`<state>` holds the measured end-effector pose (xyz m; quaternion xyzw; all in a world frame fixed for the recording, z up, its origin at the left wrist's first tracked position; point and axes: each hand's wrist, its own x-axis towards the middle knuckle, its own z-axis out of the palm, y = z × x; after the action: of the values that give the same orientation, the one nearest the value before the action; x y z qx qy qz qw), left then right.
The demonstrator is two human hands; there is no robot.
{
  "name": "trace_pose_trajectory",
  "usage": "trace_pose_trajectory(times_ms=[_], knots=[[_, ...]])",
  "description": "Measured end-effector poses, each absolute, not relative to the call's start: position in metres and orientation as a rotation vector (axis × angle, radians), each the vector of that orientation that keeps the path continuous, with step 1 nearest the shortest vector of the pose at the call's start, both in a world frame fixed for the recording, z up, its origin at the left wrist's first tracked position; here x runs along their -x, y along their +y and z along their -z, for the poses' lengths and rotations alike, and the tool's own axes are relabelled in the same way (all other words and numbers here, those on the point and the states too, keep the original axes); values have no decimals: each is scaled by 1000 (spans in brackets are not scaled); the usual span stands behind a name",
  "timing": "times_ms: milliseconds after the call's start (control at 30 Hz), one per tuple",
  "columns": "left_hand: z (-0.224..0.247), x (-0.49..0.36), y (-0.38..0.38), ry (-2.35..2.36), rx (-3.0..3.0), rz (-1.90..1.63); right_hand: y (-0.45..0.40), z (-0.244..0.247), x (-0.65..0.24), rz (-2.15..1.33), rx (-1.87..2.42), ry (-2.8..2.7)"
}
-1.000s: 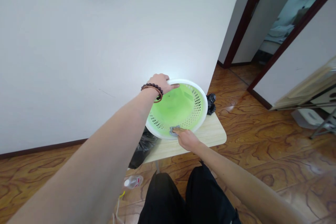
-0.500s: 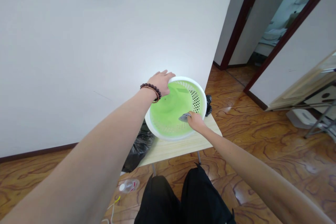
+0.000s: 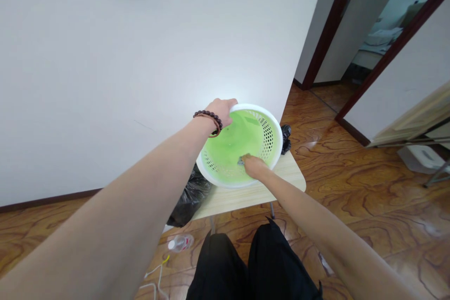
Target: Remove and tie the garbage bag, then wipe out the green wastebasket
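Observation:
A round green laundry basket with a white rim (image 3: 277, 126) and perforated sides is tilted so that its inside faces me, above a small pale wooden table (image 3: 239, 196). My left hand (image 3: 223, 110), with a beaded bracelet at the wrist, is closed over the rim at the upper left. Inside the basket, near its lower wall, my right hand (image 3: 253, 166) is closed on a grey cloth (image 3: 241, 161). Only a small bit of the cloth shows past the fingers.
A black plastic bag (image 3: 191, 197) lies at the table's left, and another dark bag (image 3: 286, 138) at its right. The white wall (image 3: 140, 56) rises behind. On the floor are a clear bottle (image 3: 181, 243), a white cable (image 3: 160, 276) and a white box (image 3: 420, 158).
My right hand has moved left and slightly down inside the basket with the cloth, less of which shows now. My left hand's fingers have curled over the rim. The view has shifted slightly.

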<state>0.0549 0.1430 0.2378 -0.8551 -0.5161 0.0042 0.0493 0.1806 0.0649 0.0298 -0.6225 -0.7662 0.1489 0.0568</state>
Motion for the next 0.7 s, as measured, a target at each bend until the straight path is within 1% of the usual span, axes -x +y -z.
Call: trace_pose_trajectory(times_ms=[67, 200, 267, 400, 533, 700], knots=[[-236, -57, 145, -1528, 2612, -17, 64, -25, -169, -474, 1895, -2287], [-233, -60, 148, -1473, 2637, 12, 67, -20, -151, -609, 2036, -2030], [-234, -59, 149, -1494, 2641, 0, 70, -18, -144, -663, 2040, -1952], [-236, -57, 149, -1565, 2632, -49, 71, -15, -125, -733, 1877, -1982], [-238, -56, 149, -1561, 2651, -60, 57, -26, -107, -726, 1716, -2101], [-238, -54, 151, -1507, 2651, -58, 20, -46, -132, -704, 1424, -2366]])
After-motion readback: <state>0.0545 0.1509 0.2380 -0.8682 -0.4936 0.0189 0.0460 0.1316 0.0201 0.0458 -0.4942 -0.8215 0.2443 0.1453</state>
